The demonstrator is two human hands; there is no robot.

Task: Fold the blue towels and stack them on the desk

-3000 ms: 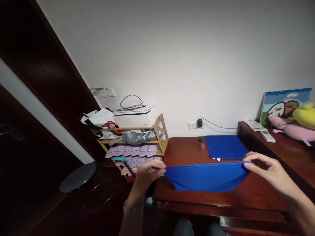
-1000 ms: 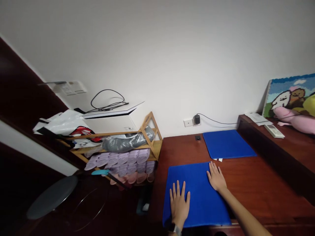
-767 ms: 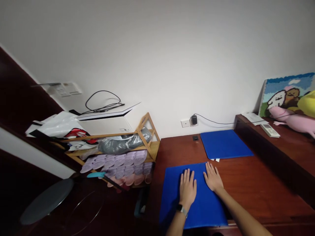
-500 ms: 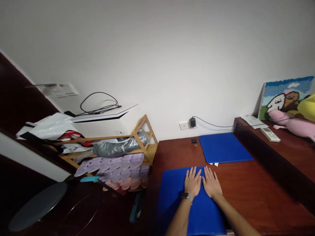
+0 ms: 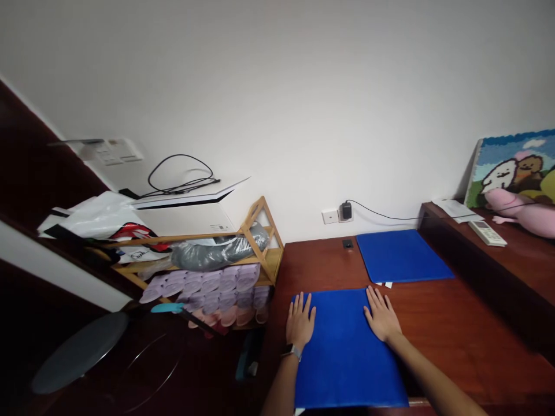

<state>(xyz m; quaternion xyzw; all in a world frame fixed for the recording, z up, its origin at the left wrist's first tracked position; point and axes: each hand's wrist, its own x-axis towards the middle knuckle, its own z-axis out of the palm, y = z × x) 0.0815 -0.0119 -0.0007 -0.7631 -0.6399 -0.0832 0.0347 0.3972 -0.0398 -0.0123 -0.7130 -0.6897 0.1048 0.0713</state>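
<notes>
From my distant seat I see the wall point(image 5: 277, 104) as the largest thing, and in front of it the brown table point(image 5: 437, 329). On the left part of the table, at the near side, lies the near mat point(image 5: 347, 352), blue and spread out. The far mat point(image 5: 401, 254), also blue, lies farther and more to the right, close to the wall; the two do not touch.

The left hand point(image 5: 300, 323) rests over the far left corner of the near mat, and the right hand point(image 5: 382, 316) lies across its right edge, just beside the far right corner. Both hands are flat with fingers extended, and neither grips anything. Smallest, a white tag point(image 5: 299, 412) peeks out at the mat's near left corner.

I judge that the step in hand is smoothing the near mat by its two sides. In my opinion, the next move calls for light, equal pressure of both palms, and for a straight lift when I take them off, so that the cloth is not dragged or wrinkled.
</notes>
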